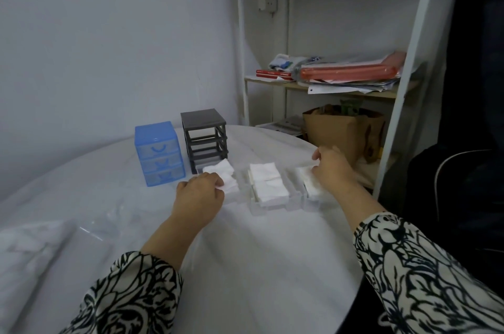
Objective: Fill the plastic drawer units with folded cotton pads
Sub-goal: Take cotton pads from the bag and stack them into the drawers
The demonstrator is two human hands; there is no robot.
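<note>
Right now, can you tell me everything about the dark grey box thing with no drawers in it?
The dark grey plastic drawer frame stands upright on the white round table, near the wall. It has a flat square top, thin corner posts and crossbars on its side. Its slots look empty, so you can see right through them. The blue see-through plastic drawer unit stands close on its left. A clear plastic drawer of white folded cotton pads lies right in front of its base. Neither hand touches the frame.

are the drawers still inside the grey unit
No, the grey unit stands as a bare frame, and three clear drawers holding cotton pads sit on the table.
</note>
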